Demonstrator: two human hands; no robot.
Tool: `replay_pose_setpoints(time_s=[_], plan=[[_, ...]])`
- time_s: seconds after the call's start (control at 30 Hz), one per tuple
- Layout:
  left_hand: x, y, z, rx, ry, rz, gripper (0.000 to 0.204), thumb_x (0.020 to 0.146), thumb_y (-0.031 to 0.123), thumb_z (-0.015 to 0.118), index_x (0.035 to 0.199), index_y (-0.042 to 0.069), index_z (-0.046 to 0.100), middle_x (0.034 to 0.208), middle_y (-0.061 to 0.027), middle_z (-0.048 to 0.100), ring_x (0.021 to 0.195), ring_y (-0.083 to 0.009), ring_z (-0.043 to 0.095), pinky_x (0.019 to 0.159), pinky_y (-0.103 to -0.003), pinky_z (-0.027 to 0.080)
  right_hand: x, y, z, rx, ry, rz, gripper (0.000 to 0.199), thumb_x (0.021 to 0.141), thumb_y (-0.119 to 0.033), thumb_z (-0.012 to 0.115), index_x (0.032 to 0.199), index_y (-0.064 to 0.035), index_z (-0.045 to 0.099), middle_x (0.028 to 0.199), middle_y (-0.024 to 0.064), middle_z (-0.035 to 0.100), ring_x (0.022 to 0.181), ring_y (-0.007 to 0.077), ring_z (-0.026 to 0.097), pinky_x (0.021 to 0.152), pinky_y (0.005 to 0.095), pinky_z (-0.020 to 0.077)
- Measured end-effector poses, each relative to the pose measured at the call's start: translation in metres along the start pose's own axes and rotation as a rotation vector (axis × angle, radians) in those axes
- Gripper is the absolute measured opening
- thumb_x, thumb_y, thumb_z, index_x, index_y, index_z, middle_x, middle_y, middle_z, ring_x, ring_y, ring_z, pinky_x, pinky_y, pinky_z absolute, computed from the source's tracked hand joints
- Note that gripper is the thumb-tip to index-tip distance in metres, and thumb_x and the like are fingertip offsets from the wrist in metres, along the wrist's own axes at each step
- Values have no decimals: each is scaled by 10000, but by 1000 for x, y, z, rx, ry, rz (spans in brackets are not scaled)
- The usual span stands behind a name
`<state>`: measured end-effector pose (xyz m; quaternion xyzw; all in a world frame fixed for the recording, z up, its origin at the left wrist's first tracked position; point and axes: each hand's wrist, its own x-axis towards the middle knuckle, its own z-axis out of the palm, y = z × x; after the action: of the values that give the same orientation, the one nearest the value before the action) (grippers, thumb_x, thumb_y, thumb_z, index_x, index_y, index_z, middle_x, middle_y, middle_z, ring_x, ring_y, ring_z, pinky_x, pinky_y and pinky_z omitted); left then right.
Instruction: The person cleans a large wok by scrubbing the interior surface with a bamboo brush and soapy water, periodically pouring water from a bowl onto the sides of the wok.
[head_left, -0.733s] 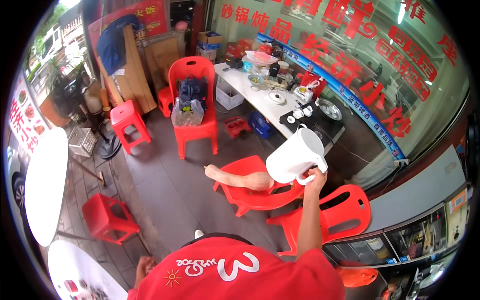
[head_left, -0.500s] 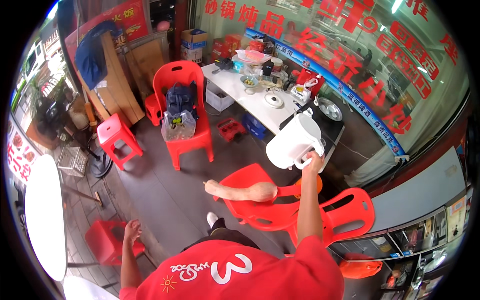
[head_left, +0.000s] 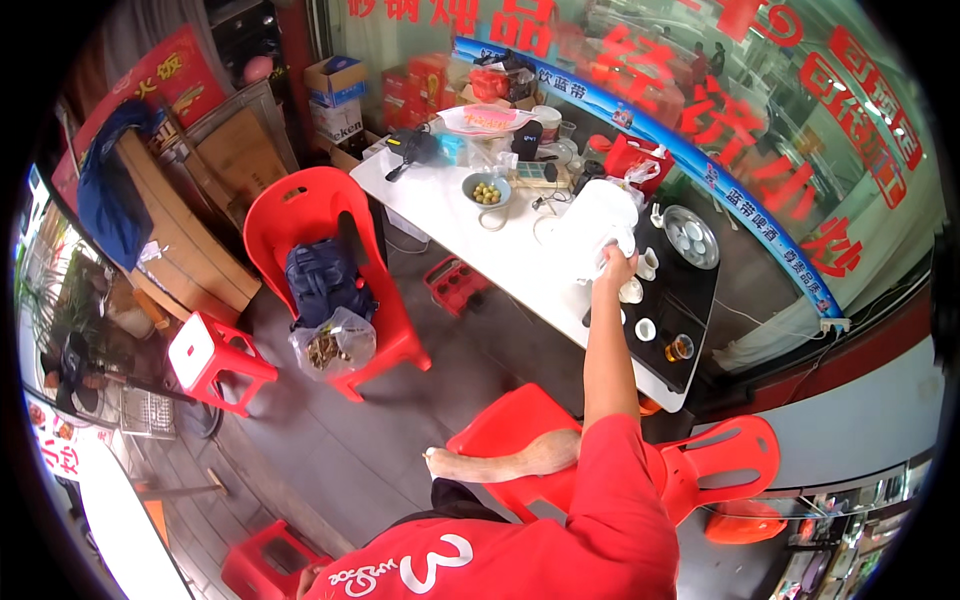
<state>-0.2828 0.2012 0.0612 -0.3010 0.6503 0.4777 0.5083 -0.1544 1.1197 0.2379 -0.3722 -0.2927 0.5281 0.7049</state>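
Note:
My right hand (head_left: 618, 264) is closed round the handle of a white kettle (head_left: 602, 207), arm stretched forward over the white table (head_left: 505, 255). Whether the kettle rests on the table or hangs just above it, I cannot tell. Beside it lies a black tea tray (head_left: 665, 318) with small white cups (head_left: 645, 329), a glass of amber liquid (head_left: 679, 347) and a round metal tray (head_left: 691, 237). A bowl of green fruits (head_left: 485, 190) stands left of the kettle. Only a sliver of my left hand (head_left: 311, 577) shows at the lower edge; its fingers are hidden.
A long tan squash (head_left: 505, 463) lies on a red chair (head_left: 515, 410) in front of me. Another red chair (head_left: 385, 310) holds a dark backpack (head_left: 325, 280) and a plastic bag (head_left: 335, 345). A red stool (head_left: 222, 365) stands left. Boxes and bags crowd the table's far side.
My right hand has carried the kettle forward over the table, covering the round white disc seen there earlier. I have moved nearer the table. My left hand has dropped almost out of view.

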Motion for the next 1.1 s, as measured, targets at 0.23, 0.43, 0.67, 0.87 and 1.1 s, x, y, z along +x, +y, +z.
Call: replay_pose_setpoints(time_s=[0.23, 0.43, 0.67, 0.87, 1.1], plan=[[-9, 70, 47, 189, 66, -26, 232, 922, 289, 424, 981, 114, 565, 738, -37, 590, 594, -193, 578, 431, -307, 443, 54, 59, 55, -229, 77, -119, 384, 599, 22, 576, 980, -9, 606, 894, 53, 637, 773, 195, 597, 729, 292, 463], [4, 121, 67, 300, 54, 27, 219, 913, 263, 452, 1001, 98, 566, 763, -46, 601, 614, -194, 587, 461, -310, 455, 76, 102, 53, -221, 54, -166, 403, 606, -21, 598, 1009, -7, 606, 923, 55, 635, 790, 194, 586, 754, 294, 450], [24, 143, 103, 384, -9, 53, 213, 902, 233, 484, 1025, 80, 566, 792, -57, 614, 637, -196, 597, 496, -313, 470, 83, 102, 58, -315, 72, -212, 427, 640, -47, 620, 1059, 21, 574, 946, 74, 629, 809, 203, 586, 764, 309, 455], [34, 141, 100, 419, -20, 46, 216, 893, 207, 511, 1046, 64, 567, 817, -66, 625, 656, -198, 605, 526, -316, 483, 74, 104, 36, -272, -6, -191, 359, 651, -81, 633, 996, 6, 587, 893, 56, 627, 791, 172, 585, 755, 298, 458], [56, 143, 85, 480, -32, 13, 229, 883, 177, 544, 1069, 46, 568, 845, -77, 638, 679, -199, 615, 561, -319, 498, 66, 99, 34, -801, 40, -259, 395, 691, -221, 722, 983, -29, 538, 934, 103, 611, 883, 247, 590, 804, 380, 456]])
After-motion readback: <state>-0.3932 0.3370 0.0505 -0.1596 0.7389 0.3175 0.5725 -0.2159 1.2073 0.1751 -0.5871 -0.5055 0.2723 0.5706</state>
